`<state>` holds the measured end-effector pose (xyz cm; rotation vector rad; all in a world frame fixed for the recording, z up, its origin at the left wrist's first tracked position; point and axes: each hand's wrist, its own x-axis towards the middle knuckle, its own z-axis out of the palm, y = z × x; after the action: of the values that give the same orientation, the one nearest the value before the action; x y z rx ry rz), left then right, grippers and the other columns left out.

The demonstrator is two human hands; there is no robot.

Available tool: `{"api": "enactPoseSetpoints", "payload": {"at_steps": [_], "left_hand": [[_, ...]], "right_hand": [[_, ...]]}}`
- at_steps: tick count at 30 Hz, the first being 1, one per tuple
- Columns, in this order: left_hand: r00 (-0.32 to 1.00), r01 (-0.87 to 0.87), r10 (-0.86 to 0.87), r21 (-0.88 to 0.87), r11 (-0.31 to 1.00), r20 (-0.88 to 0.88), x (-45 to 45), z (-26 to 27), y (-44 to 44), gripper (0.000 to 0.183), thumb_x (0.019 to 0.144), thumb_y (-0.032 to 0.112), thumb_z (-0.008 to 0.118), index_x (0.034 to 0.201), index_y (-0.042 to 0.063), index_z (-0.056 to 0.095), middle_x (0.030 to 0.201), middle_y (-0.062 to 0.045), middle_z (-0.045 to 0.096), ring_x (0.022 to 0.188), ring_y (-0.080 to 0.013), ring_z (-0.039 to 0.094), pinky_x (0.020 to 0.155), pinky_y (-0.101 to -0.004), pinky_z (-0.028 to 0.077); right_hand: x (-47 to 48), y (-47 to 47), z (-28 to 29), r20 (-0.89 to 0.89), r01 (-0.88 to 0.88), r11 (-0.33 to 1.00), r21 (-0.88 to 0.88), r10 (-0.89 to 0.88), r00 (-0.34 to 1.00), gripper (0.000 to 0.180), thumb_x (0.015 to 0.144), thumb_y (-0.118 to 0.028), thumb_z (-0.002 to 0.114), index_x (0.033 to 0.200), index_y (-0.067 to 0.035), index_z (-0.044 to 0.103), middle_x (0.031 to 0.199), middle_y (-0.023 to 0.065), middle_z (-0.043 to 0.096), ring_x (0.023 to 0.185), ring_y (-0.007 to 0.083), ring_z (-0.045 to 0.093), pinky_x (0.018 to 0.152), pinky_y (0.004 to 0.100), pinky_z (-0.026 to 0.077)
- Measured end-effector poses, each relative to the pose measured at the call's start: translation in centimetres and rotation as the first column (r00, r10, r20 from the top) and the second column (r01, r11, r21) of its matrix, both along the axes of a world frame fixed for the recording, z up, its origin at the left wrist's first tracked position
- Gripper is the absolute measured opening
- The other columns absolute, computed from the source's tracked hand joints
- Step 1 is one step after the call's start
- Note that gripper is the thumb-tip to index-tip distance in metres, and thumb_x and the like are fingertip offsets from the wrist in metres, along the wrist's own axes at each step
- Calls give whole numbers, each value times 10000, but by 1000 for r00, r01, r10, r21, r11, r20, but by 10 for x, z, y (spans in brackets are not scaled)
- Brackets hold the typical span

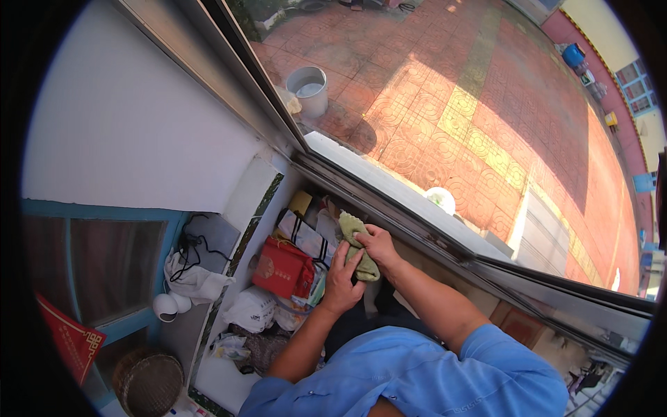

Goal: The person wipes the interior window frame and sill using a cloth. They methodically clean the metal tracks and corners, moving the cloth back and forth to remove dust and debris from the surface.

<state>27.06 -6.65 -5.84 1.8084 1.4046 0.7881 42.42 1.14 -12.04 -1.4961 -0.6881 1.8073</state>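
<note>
Between my two hands is a folded green cloth [366,268], its frayed end pointing up and away from me. My left hand [342,279] grips the cloth's near side with bent fingers. On the other side, my right hand [378,245] pinches its middle between thumb and fingers. Both hands are close to the window's metal frame [385,198], above a crowded ledge. Beside my left hand sits a red gift bag [281,267], with a white plastic bag [252,310] nearer to me.
A white security camera [169,306] and a crumpled white cloth [195,281] lie on the sill at left, by a woven basket [148,383]. Beyond the glass, a bucket [308,94] and a white bowl [440,199] stand outside on or near red paving tiles.
</note>
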Motion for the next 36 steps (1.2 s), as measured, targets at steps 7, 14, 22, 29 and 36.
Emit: {"api": "enactPoseSetpoints", "payload": {"at_steps": [7, 14, 22, 29, 36], "left_hand": [[982, -188, 190, 86, 978, -14, -73, 34, 31, 497, 882, 40, 769, 1374, 14, 704, 1408, -213, 679, 1296, -425, 653, 1121, -490, 521], [756, -305, 549, 552, 776, -356, -202, 111, 70, 165, 921, 1, 726, 1085, 8, 744, 1007, -171, 679, 889, -389, 681, 760, -485, 554], [669, -356, 615, 547, 758, -417, -236, 74, 79, 121, 911, 99, 757, 1024, 65, 734, 958, -138, 662, 841, -396, 682, 694, -494, 539], [622, -333, 618, 551, 765, -481, -236, 71, 78, 140, 919, 134, 756, 1029, 58, 715, 950, -137, 651, 814, -379, 676, 674, -480, 536], [603, -300, 629, 591, 749, -491, -235, 70, 80, 160, 932, 165, 751, 1050, 66, 705, 947, -127, 646, 797, -365, 672, 652, -480, 527]], "right_hand": [[-18, 41, 29, 740, -408, 783, 469, -97, 665, 427, 868, -98, 766, 1293, -121, 734, 1123, 173, 754, 1001, 397, 745, 896, 443, 603], [-62, 129, 53, 845, -684, 517, 515, -174, 505, 400, 890, -96, 727, 1288, -121, 710, 1161, 162, 673, 1006, 359, 716, 832, 483, 590], [-136, 186, -2, 898, -814, 382, 437, -242, 368, 250, 918, -136, 647, 1144, -77, 735, 1074, 152, 682, 1010, 339, 676, 824, 461, 554], [-155, 194, -11, 955, -896, 333, 294, -63, 290, 175, 914, -177, 654, 1035, -109, 761, 1173, 169, 687, 1114, 352, 635, 894, 468, 507], [-155, 199, -14, 993, -973, 217, 80, -101, 59, 270, 888, -269, 717, 1064, -125, 863, 1249, 134, 702, 1226, 329, 575, 915, 454, 466]]}}
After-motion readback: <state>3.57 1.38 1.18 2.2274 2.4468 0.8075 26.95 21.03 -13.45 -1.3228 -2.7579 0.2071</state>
